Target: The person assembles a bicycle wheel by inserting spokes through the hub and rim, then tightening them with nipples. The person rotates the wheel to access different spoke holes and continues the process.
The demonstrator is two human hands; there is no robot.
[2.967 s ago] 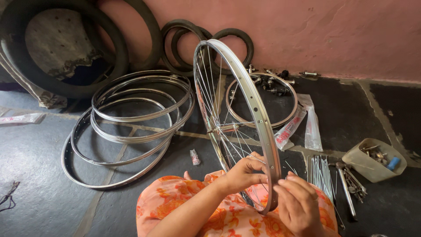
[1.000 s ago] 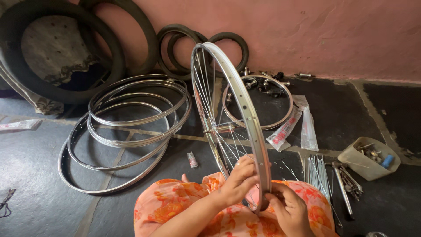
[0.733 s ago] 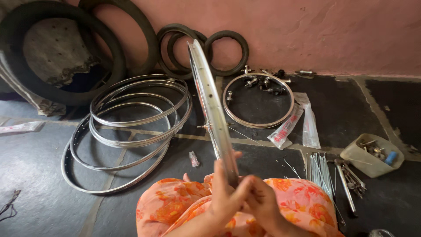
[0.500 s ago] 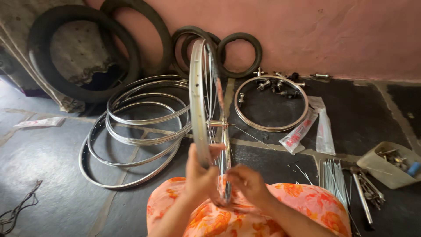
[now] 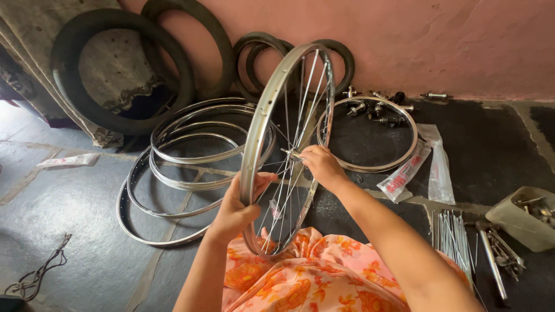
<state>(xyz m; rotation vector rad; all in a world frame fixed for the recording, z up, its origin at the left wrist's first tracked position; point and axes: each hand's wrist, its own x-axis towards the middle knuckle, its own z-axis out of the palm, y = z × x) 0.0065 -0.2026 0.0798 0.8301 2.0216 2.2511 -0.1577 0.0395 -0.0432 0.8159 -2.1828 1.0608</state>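
I hold the spoked wheel [image 5: 287, 144] upright on my lap so both faces stay reachable. My left hand [image 5: 238, 206] wraps the rim at 8 o'clock, steadying it. My right hand [image 5: 321, 164] pinches near the hub [image 5: 291, 153] at centre, fingers closed together.

Pink plaster wall [image 5: 439, 40] above a dark stone floor [image 5: 75, 231].

Spoked wheel [image 5: 287, 147] upright on lap; stacked rims [image 5: 185, 167] on floor [image 5: 81, 231] to its left — tyres [image 5: 124, 69] behind at wall; spokes [image 5: 454, 237] right.
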